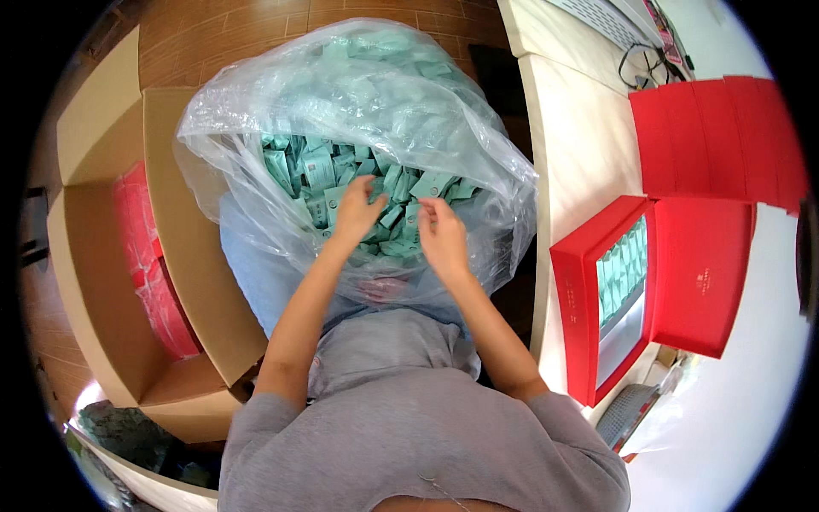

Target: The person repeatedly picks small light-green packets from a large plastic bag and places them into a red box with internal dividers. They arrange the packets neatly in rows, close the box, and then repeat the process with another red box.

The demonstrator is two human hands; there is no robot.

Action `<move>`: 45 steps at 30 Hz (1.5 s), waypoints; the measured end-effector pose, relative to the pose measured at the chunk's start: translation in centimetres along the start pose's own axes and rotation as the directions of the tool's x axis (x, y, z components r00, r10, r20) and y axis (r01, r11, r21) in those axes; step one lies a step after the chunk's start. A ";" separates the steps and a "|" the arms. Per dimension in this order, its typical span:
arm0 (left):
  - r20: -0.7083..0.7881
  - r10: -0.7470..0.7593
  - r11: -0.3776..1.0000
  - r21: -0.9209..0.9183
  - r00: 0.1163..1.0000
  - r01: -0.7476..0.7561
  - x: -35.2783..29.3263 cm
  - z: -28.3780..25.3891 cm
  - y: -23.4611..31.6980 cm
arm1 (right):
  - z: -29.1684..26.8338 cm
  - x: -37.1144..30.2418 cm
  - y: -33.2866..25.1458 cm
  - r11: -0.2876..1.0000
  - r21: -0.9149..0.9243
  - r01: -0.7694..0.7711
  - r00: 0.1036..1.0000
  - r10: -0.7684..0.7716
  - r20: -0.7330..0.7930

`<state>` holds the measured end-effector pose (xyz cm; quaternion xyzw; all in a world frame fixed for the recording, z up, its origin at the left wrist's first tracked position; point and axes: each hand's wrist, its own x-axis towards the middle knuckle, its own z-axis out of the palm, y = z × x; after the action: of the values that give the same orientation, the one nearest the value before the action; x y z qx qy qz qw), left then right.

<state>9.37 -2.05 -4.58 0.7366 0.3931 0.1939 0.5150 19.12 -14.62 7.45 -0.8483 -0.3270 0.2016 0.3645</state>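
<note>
A large clear plastic bag (333,102) full of small pale green sachets (319,171) lies between my legs, its mouth pulled wide. My left hand (358,212) reaches into the bag mouth over the sachets, with fingers and thumb apart and nothing seen between them. Just to its right, my right hand (444,237) hovers at the near side of the pile. Its fingers are bent and slightly spread, the tips close to a sachet; whether they touch it I cannot tell.
On the white table at right stands an open red box (589,299) with rows of green sachets inside. Behind it lie overlapping red panels (708,141) and a black cable (644,68). At left, an open cardboard carton (196,230) holds red packages (158,273).
</note>
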 end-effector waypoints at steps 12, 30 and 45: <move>0.154 -0.349 0.839 0.490 0.924 0.236 7.1 7.6 -0.8 | -0.6 -2.2 1.5 0.986 -0.160 0.036 0.991 -0.014 0.135; 0.288 -0.130 -0.330 -0.915 0.949 0.233 -4.6 -7.5 7.0 | 1.4 -2.3 -7.8 0.939 0.309 0.151 0.931 -0.241 0.275; 0.327 -0.117 0.185 -0.921 0.938 0.344 -6.7 -6.0 12.1 | -0.7 -3.3 -5.2 0.897 0.427 0.114 0.989 -0.143 0.037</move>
<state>5.72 -5.62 9.63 0.2018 0.2442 0.2471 0.9157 15.10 -14.59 12.13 -0.7181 -0.3428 0.2719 0.5412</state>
